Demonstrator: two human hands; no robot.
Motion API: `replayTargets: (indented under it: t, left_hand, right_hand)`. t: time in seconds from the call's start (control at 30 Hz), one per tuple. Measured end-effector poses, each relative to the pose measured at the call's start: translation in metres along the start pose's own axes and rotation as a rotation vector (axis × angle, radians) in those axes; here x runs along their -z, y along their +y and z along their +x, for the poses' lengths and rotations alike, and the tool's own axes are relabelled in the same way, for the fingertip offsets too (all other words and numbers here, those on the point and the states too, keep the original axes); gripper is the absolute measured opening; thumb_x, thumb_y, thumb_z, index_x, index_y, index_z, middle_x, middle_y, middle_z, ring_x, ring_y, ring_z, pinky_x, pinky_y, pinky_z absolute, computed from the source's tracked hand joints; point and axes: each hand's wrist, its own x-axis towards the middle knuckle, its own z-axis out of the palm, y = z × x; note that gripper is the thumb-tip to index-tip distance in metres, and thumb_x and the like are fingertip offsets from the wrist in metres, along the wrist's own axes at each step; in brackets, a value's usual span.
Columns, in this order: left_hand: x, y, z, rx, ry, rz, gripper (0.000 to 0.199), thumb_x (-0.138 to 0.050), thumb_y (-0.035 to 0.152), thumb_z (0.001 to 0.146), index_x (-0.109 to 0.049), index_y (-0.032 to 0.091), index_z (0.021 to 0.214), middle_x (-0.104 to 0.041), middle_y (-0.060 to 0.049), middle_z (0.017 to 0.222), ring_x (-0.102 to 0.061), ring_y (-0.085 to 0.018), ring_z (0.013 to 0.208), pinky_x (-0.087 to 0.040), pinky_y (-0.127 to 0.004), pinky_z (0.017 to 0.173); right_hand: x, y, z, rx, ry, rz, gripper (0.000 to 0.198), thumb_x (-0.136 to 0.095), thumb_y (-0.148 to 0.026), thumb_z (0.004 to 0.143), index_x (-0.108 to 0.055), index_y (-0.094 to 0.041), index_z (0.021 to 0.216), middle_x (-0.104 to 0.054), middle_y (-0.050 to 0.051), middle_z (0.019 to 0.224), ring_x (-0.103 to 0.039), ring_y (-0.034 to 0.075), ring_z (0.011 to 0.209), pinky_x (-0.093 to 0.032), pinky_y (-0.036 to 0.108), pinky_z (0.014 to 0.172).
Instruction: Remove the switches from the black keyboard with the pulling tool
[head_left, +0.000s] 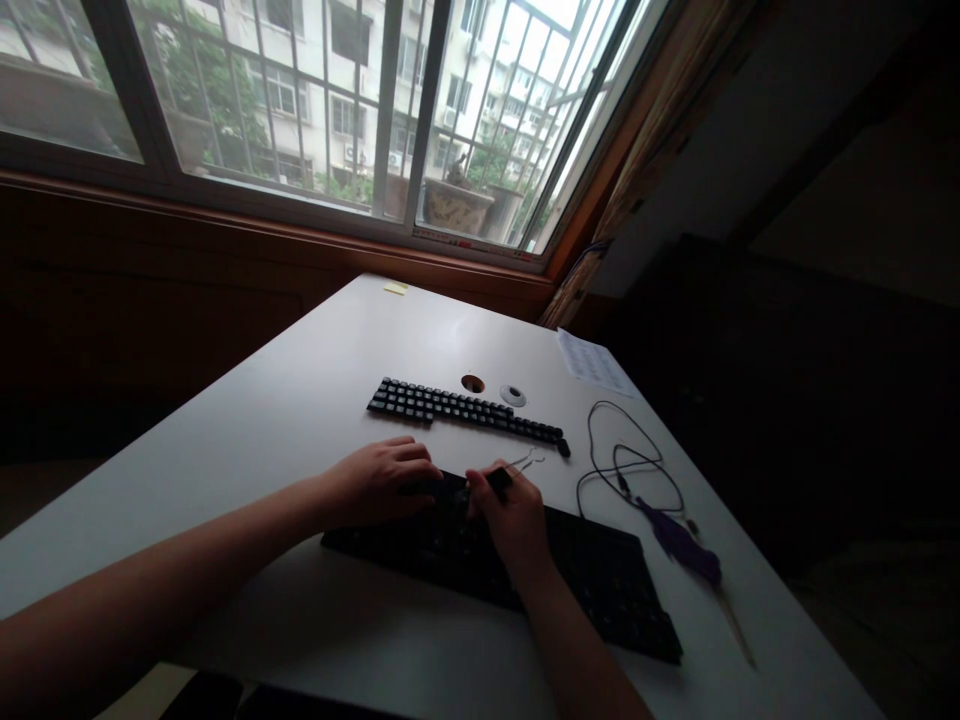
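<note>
A black keyboard lies slanted on the white table, its top dark and seemingly stripped of keycaps over much of its length. My left hand is on the keyboard's far left part, fingers bent over it and closed against it; the thumb is hard to see. Over the middle of the board, my right hand is closed around a keycap puller with a black handle and thin wire loops that point away from me. Thumb and forefinger reach down close to the keyboard. What lies under the fingertips is too dark to tell.
Beyond the keyboard, black keycaps stand in rows. A cable hole and its round cover are behind them. To the right lie a coiled cable, a purple-handled screwdriver and a paper sheet.
</note>
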Motion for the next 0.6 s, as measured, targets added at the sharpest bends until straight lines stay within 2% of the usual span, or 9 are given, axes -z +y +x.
replayTargets:
  t: [0.13,0.23,0.4,0.6]
  left_hand:
    - [-0.01,0.015,0.004,0.068,0.019,-0.133,0.033,-0.067,0.035,0.086,-0.058,0.019,0.113,-0.063,-0.008,0.102,-0.06,-0.021,0.09,-0.051,-0.032,0.079]
    - [-0.016,0.022,0.006,0.124,0.03,-0.163,0.038,-0.07,0.03,0.082,-0.055,0.019,0.115,-0.062,-0.008,0.106,-0.062,-0.021,0.088,-0.052,-0.032,0.077]
    - [-0.015,0.025,0.009,0.219,0.046,-0.195,0.025,-0.068,0.026,0.083,-0.057,0.018,0.104,-0.065,-0.005,0.096,-0.063,-0.017,0.078,-0.051,-0.027,0.069]
    - [-0.014,0.026,0.01,0.232,0.103,-0.22,0.014,-0.065,0.02,0.084,-0.06,0.018,0.097,-0.069,-0.003,0.087,-0.065,-0.016,0.075,-0.05,-0.025,0.068]
  right_hand:
    - [-0.001,-0.005,0.001,-0.043,-0.034,0.067,0.028,-0.061,-0.042,0.091,-0.064,-0.021,0.073,-0.061,-0.001,0.062,-0.06,0.017,0.061,-0.045,0.028,0.065]
    - [-0.002,-0.012,0.002,-0.053,-0.039,0.098,0.027,-0.061,-0.041,0.091,-0.066,-0.021,0.074,-0.062,0.0,0.064,-0.061,0.017,0.063,-0.046,0.029,0.066]
    - [-0.005,-0.02,0.004,-0.039,-0.05,0.146,0.035,-0.058,-0.039,0.093,-0.065,-0.02,0.065,-0.062,0.001,0.069,-0.062,0.017,0.071,-0.047,0.029,0.071]
    - [-0.007,-0.015,0.004,-0.071,-0.055,0.196,0.033,-0.058,-0.042,0.093,-0.067,-0.02,0.07,-0.064,0.002,0.074,-0.063,0.017,0.072,-0.048,0.028,0.069]
